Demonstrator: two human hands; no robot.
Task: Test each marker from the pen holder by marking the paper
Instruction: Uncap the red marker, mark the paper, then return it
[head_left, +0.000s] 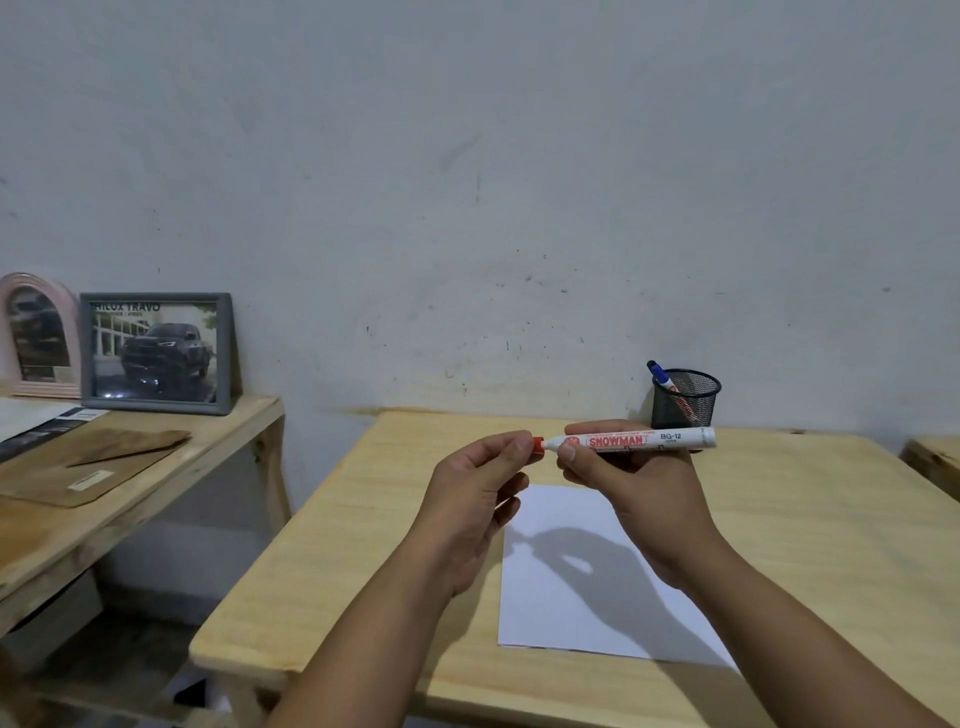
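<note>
Wooden table (363, 519), both hands (623, 483) on red marker (639, 440), seemingly capped.

Wall: grey-white wall (467, 182) with small dark marks.
Side table: wooden side table (228, 421) at the left.
Picture frame: grey picture frame (156, 353) with a dark car photo, upright against the wall.
Arched frame: pink arched frame (36, 335) just beside it, at its left.
Wooden board: flat wooden board (93, 465) on the side table.
</note>
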